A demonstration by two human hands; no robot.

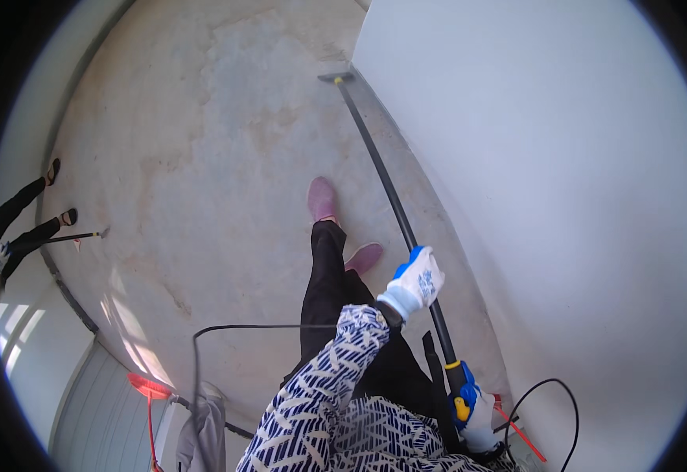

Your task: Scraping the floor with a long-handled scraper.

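Note:
A long-handled floor tool [387, 183] slants across the floor in front of me, its black pole ending in a wide flat head [327, 77] with a yellow collar. That head lies on the concrete close to the corner of the white wall. My left hand [419, 280], in a white and blue work glove, grips the pole around its lower middle. Closer to my body, my right hand [474, 407] in a matching glove is closed around the grip end, beside a yellow part [461, 408]. Both pink shoes [321, 199] stand left of the pole.
The white wall [555, 177] runs along my right. At far left, another person's gloved hand [2, 258] holds a similar pole [66, 238]. A red broom [150, 387] and grey cloth [206, 430] are lower left. Black cords [249, 326] loop near me; a red stick [523, 436] lies lower right.

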